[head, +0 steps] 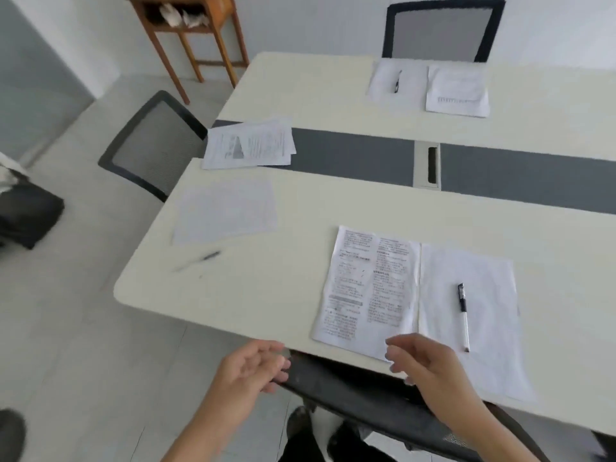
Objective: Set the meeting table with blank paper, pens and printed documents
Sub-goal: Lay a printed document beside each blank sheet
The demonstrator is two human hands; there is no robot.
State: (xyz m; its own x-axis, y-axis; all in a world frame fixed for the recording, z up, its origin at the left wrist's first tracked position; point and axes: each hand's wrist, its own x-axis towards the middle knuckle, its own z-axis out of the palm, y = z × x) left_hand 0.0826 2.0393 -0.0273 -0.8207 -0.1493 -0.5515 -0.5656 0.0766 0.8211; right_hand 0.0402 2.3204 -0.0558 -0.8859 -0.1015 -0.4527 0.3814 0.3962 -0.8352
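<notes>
Head view: the left hand (256, 365) and right hand (423, 365) hover at the near edge of the cream meeting table (283, 295), fingers loosely curled, holding nothing. 1 place looks set: a white printed document (366, 288), a white blank sheet (483, 295) just beside it, and a black-and-white pen (463, 315) on that sheet.

Risks:
- The right hand, close over the document's near corner, could drag it off the edge.
- The loose dark pen (203, 258) near the left corner could roll off.
- The untidy stack of printed pages (248, 145) may shed sheets when lifted.
</notes>
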